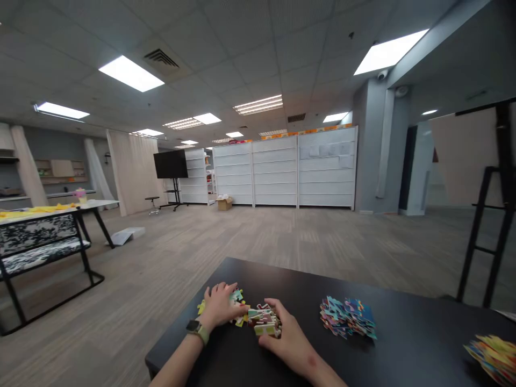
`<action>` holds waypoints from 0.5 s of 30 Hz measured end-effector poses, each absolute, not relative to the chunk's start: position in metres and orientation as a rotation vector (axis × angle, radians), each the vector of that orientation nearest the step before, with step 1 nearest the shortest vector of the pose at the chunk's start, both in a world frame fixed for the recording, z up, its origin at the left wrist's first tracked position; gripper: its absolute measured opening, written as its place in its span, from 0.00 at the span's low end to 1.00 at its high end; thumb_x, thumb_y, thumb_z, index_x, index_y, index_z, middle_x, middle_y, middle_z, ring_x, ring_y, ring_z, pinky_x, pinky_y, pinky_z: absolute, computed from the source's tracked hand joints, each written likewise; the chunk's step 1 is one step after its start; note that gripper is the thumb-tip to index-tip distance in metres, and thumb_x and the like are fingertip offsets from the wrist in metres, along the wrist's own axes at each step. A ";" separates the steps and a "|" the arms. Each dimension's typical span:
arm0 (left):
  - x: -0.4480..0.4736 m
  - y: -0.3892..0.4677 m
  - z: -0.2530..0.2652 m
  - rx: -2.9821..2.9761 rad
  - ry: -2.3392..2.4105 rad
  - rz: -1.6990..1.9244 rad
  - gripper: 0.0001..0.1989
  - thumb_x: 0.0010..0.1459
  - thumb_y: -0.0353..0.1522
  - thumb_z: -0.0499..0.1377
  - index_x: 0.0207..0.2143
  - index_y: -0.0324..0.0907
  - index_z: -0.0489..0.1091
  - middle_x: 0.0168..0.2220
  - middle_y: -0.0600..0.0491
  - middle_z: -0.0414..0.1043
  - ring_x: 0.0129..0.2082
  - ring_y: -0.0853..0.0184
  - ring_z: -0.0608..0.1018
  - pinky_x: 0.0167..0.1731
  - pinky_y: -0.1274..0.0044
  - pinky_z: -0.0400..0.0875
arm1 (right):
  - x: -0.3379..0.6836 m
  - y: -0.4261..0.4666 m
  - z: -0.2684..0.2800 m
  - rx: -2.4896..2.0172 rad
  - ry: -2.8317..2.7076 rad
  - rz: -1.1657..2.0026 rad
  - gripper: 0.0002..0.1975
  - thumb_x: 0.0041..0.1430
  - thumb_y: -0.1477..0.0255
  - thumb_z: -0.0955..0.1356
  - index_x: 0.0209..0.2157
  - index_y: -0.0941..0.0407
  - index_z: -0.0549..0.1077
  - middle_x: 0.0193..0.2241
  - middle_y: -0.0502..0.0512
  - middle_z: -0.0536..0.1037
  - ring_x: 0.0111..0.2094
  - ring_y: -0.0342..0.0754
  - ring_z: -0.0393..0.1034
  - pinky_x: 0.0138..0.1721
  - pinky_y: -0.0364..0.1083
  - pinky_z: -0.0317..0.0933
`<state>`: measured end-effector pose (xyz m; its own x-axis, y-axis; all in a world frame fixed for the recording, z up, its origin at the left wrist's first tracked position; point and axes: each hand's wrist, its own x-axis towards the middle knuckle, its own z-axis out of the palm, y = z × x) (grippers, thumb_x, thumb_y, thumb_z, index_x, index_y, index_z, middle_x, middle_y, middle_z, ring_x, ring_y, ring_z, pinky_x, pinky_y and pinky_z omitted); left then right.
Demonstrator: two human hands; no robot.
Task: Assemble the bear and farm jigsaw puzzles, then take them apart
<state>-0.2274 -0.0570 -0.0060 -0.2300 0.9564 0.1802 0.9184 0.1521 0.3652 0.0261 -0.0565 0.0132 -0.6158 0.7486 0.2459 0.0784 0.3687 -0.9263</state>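
Note:
My left hand [221, 305], with a watch on its wrist, lies palm down with fingers spread over loose yellow and green jigsaw puzzle pieces [239, 321]. It covers part of them, and its thumb reaches toward a bunch of puzzle pieces [264, 319]. Around that bunch curls my right hand [284, 336], thumb at the near side and fingers at the far side. The pieces there stand packed together, edges up, close to the black table [250, 365]. Both hands are side by side near the table's left end.
A heap of blue and purple puzzle pieces [347, 317] lies right of my hands. Farther right is a yellow and orange heap of pieces [494, 357]. A black metal frame [478, 236] stands at the right, a patterned bench [44, 239] at the left.

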 end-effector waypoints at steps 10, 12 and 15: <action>-0.157 -0.067 -0.012 2.140 1.987 0.805 0.29 0.57 0.28 0.53 0.62 0.51 0.63 0.49 0.49 0.63 0.48 0.59 0.70 0.50 0.71 0.63 | 0.051 -0.023 0.005 -0.694 -1.975 1.379 0.37 0.36 0.68 0.78 0.53 0.55 0.73 0.47 0.56 0.78 0.45 0.56 0.73 0.47 0.51 0.67; -0.156 -0.069 -0.011 2.160 1.904 0.860 0.30 0.59 0.26 0.51 0.64 0.49 0.61 0.50 0.49 0.61 0.48 0.61 0.70 0.51 0.72 0.63 | 0.050 -0.022 0.000 -0.674 -1.997 1.397 0.44 0.37 0.67 0.78 0.60 0.53 0.68 0.49 0.57 0.77 0.48 0.57 0.72 0.51 0.54 0.65; -0.157 -0.074 -0.009 2.197 1.688 0.979 0.24 0.67 0.30 0.46 0.64 0.50 0.60 0.51 0.49 0.60 0.50 0.62 0.70 0.54 0.72 0.64 | 0.047 -0.023 -0.006 -0.641 -2.030 1.437 0.51 0.38 0.68 0.78 0.66 0.53 0.60 0.52 0.58 0.76 0.50 0.57 0.71 0.53 0.54 0.64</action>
